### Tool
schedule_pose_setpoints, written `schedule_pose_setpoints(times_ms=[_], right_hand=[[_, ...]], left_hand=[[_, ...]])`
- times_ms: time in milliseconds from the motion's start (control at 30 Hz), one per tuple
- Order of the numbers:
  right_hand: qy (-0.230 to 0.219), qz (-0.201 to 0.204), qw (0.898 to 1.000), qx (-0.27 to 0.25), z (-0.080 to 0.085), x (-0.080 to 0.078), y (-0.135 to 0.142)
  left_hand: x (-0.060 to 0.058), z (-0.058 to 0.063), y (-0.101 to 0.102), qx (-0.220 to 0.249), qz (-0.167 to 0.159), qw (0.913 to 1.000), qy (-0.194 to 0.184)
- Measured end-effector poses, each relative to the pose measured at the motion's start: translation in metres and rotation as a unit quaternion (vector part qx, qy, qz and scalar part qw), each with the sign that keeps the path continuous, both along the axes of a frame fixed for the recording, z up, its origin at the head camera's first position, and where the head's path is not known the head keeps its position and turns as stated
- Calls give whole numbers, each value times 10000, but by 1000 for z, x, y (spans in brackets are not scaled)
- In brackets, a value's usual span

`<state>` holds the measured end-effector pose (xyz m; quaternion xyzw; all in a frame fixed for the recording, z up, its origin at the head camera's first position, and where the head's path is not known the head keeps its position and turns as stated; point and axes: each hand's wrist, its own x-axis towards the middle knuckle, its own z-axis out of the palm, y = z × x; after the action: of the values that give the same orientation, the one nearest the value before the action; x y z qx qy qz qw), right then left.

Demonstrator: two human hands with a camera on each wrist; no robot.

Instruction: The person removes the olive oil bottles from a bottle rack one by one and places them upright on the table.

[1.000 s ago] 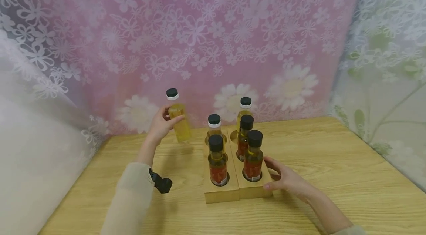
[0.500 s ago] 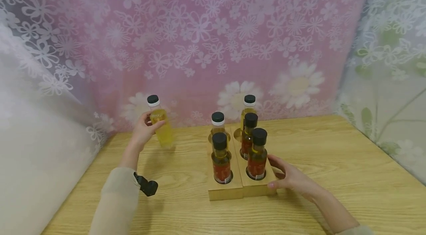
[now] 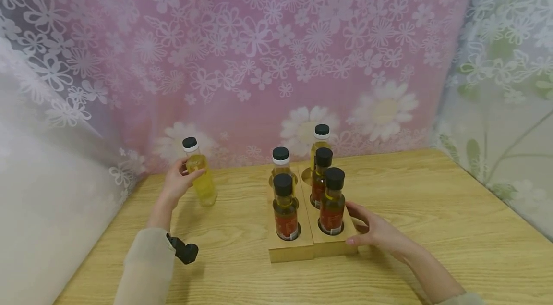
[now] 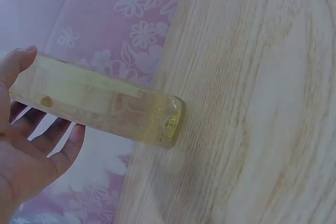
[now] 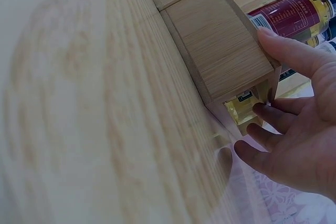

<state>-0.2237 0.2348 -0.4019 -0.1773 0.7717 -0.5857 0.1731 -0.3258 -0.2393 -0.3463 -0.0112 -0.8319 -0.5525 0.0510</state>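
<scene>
On the left of the head view, my left hand (image 3: pixel 176 182) grips a clear bottle (image 3: pixel 203 187) of yellow oil with a dark cap and white collar. The bottle leans, its base close over the tabletop. In the left wrist view the thumb and fingers wrap its upper part (image 4: pixel 63 85). My right hand (image 3: pixel 380 237) holds the right corner of a wooden bottle rack (image 3: pixel 334 249), thumb at the front edge, fingers along the side. The right wrist view shows the fingertips by the rack's open end (image 5: pixel 247 103).
A second rack section (image 3: pixel 291 254) adjoins on the left. Red-labelled bottles (image 3: pixel 286 223) with black caps stand in front; clear oil bottles (image 3: pixel 321 146) stand behind. A floral curtain (image 3: pixel 259 55) closes off the back of the wood-grain table (image 3: pixel 410 189).
My left hand has carried the oil bottle leftward, then lowered it toward the tabletop. The right hand stays at the rack's corner, and the racked bottles keep their places.
</scene>
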Motion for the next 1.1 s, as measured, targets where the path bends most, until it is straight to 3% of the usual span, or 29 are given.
schedule_pose_setpoints(times_ms=[533,900,1100], right_hand=[[69,-21,10000,-69,-1,1,0],[-10,-32,10000,-18,0,0,0],[-43,-70,10000,-29,-2,1,0]], left_hand=[[4,-1,-1,15,55,9999,-109],[15,7,1,195,658,9958,603],[27,13,8,218,1215,9858,1140]])
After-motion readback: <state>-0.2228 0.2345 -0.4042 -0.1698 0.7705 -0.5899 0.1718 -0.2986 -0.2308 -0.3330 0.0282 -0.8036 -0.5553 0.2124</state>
